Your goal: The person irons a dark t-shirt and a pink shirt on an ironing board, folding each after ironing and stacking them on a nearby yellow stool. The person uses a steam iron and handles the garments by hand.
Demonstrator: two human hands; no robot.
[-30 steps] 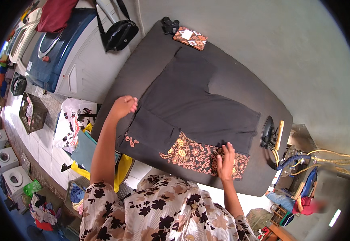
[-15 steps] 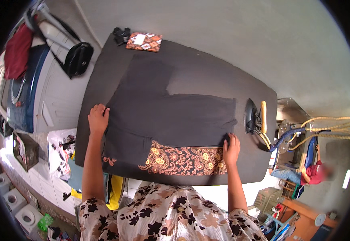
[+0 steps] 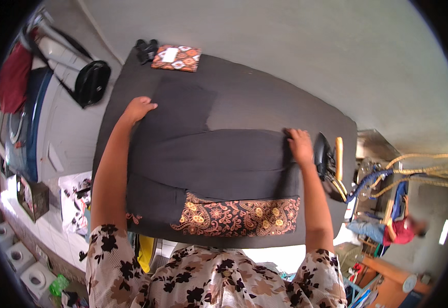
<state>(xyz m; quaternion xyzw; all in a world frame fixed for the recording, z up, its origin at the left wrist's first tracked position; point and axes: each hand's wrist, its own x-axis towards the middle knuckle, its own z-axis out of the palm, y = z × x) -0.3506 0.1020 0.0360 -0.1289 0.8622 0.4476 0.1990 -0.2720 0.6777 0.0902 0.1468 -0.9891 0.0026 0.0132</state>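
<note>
A dark grey garment [image 3: 213, 154] lies spread on a padded dark table [image 3: 255, 97], with a fold running across it. Along its near side shows a black panel [image 3: 242, 215] with an orange and yellow paisley print. My left hand [image 3: 141, 108] is at the garment's far left edge, thumb pointing right and fingers closed on the cloth. At the far right corner, my right hand [image 3: 300, 146] has its fingertips bent onto the cloth edge. A black iron [image 3: 323, 154] with a light wooden handle stands just right of that hand.
An orange patterned flat item [image 3: 185, 59] with a white label and a small black object [image 3: 146, 51] lie at the far left corner. A black bag [image 3: 92, 82] hangs at left. Hoses and cords [image 3: 373, 177] run right from the iron. Another person [image 3: 388, 228] is at far right.
Both my hands have moved away from me, the left from the garment's left side to its far left edge, the right from the near right side to the far right corner.
</note>
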